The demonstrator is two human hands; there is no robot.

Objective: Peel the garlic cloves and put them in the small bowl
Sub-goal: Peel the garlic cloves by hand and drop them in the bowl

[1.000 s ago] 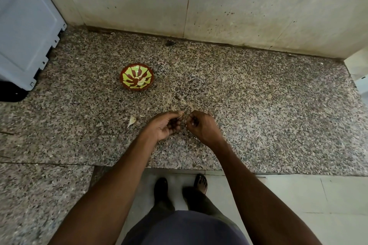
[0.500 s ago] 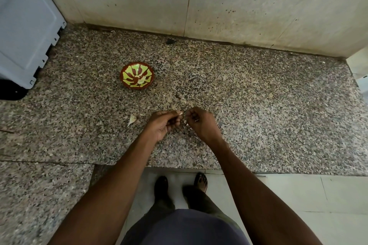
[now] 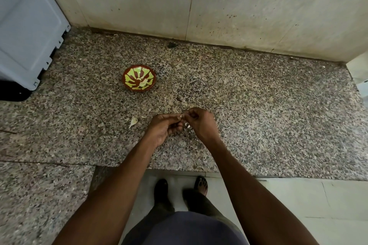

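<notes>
Over the near part of the granite worktop (image 3: 258, 93), head view: both hands meet just above the surface. Left hand (image 3: 165, 127) has fingers curled, pinching a garlic clove (image 3: 180, 116) at the tip of thumb and forefinger. Right hand (image 3: 201, 123) has fingers curled toward the same clove, apparently picking at its skin; a pale fleck (image 3: 187, 125) shows between the hands, skin or clove, cannot tell. Most of the clove is hidden by the fingers.

Bowl (image 3: 139, 80) sits well apart, up and to the left, with pale pieces (image 3: 143, 82) inside, likely peeled cloves. A loose clove (image 3: 133, 121) lies on the worktop just left of the left hand, seemingly unpeeled. Small scraps of skin (image 3: 215, 99) lie scattered between hands and bowl.

Risks, as judgement:
- The clove is small and held only at the fingertips; a hard pull on the skin could pop it out onto the worktop or over the near edge to the floor (image 3: 298, 201).
- Skin may tear in bits and stay stuck, so a half-peeled clove goes into the bowl.
- Bowl is small and light-looking; a careless drop from the hand could miss it or nudge it.
- Speckled granite hides scraps and pale cloves; the loose clove could be overlooked.
</notes>
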